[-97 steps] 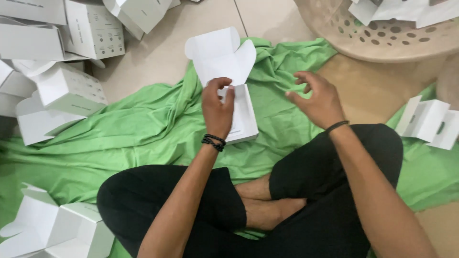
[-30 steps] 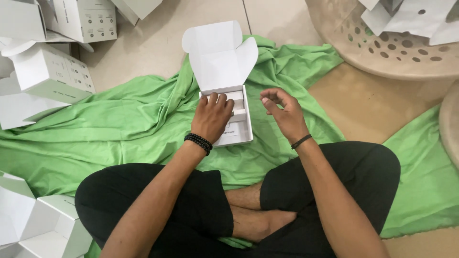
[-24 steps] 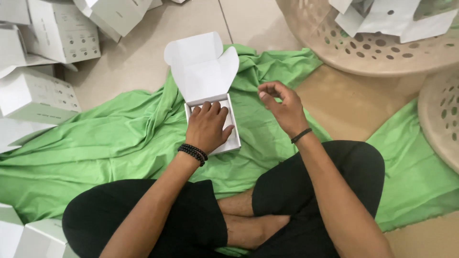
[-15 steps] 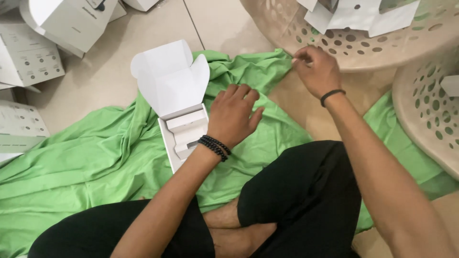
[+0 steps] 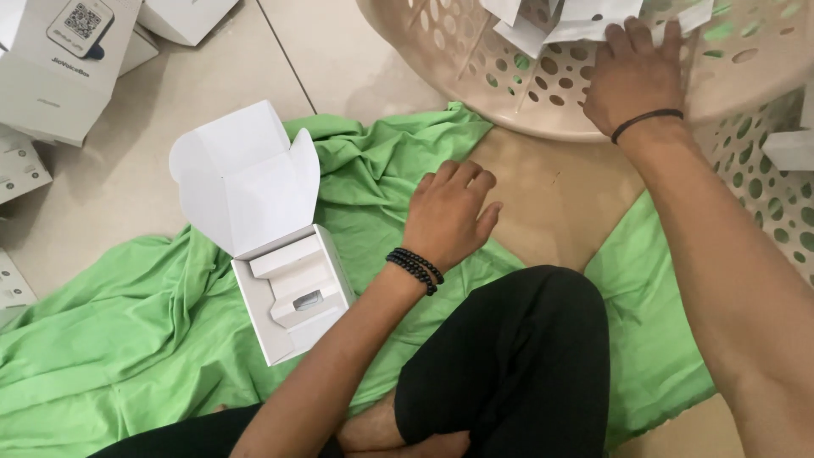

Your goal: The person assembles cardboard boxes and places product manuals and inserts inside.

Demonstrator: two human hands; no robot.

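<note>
White box [image 5: 292, 293]: light stiff card, lid up; best held by its side walls.
Left hand [image 5: 448, 215]: empty, fingers loose, beside it.
Right hand [image 5: 632, 72]: on paper inserts [image 5: 585, 17] in basket [image 5: 475, 76]; grip cannot be told.

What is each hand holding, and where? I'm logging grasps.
Left hand holds nothing, resting over the green cloth. Right hand touches white pieces in the basket; grip unclear.

1. I see closed white boxes [image 5: 59, 76] heaped well off to the upper left of my left hand [image 5: 449, 216].
2. Two more white boxes [image 5: 17, 165] poke in at the frame's edge, further left of that hand.
3. Pale floor tiles [image 5: 356, 59] with a dark joint line run between the heap and my right hand [image 5: 632, 76].
4. A second holed tub [image 5: 763, 187] stands just right of my right wrist.
</note>
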